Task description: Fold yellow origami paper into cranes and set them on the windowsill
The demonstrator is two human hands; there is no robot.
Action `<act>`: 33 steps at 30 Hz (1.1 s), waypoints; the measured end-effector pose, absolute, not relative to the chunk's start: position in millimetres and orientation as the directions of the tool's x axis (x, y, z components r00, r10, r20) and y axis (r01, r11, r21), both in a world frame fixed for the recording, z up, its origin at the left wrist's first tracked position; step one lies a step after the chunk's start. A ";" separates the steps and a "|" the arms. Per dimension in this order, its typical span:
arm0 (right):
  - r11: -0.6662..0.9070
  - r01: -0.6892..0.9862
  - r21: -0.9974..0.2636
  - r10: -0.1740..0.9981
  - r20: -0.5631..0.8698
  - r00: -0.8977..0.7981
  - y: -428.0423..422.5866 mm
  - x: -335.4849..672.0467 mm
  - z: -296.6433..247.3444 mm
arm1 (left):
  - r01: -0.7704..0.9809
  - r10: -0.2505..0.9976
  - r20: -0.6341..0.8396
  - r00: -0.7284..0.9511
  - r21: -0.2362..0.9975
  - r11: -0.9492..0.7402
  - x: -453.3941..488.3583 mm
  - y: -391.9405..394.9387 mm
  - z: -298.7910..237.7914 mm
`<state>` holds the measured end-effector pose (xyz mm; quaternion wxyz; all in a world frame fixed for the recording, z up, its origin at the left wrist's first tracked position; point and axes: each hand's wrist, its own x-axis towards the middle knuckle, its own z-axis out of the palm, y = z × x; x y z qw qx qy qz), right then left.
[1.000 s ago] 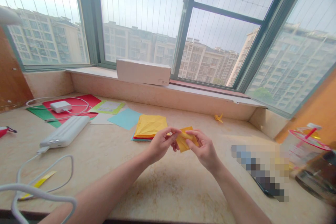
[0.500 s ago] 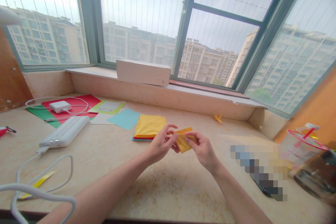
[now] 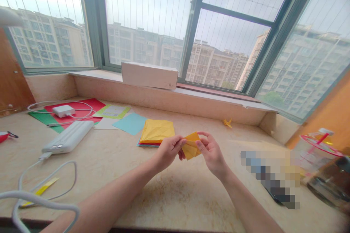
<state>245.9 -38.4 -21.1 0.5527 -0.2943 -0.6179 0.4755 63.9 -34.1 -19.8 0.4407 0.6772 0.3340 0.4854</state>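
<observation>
A partly folded piece of yellow origami paper (image 3: 192, 147) is held up above the counter between my two hands. My left hand (image 3: 170, 151) pinches its left edge between thumb and fingers. On the other side, my right hand (image 3: 212, 154) grips the right edge, thumb in front and fingers behind, partly hidden by the paper. Creases and a folded flap show on its near face. Just behind my left hand lies a stack of folded paper (image 3: 158, 131), yellow on top with red and blue layers beneath. A small yellow folded paper bird (image 3: 227, 123) rests farther back to the right.
Coloured sheets, among them a light blue one (image 3: 131, 123), lie at the back left. Near them are a white power bank (image 3: 68, 137) and a charger (image 3: 63, 110) with cables. A plastic cup (image 3: 314, 153) stands right, beside a pixelated dark object (image 3: 269, 178). A white box (image 3: 149, 76) is on the sill.
My left fingers have closed in from a looser, spread hold to a pinch on the paper's left edge. My right hand has shifted its grip slightly, and the paper has turned a little.
</observation>
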 end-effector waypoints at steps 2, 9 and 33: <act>0.369 -0.170 -0.914 0.900 0.397 -0.182 -39.1 244.5 -19.6 | 0.065 0.878 0.359 0.318 0.915 -0.397 63.1 -36.9 -18.1; 0.331 -0.152 -0.931 0.911 0.357 -0.204 -43.2 242.3 -17.6 | 0.022 0.868 0.289 0.403 0.946 -0.324 63.5 -42.4 -16.0; 0.434 0.023 -0.900 0.899 0.435 0.049 -32.5 245.8 -27.5 | -0.041 0.797 0.171 0.579 0.983 -0.181 66.6 -40.2 -21.3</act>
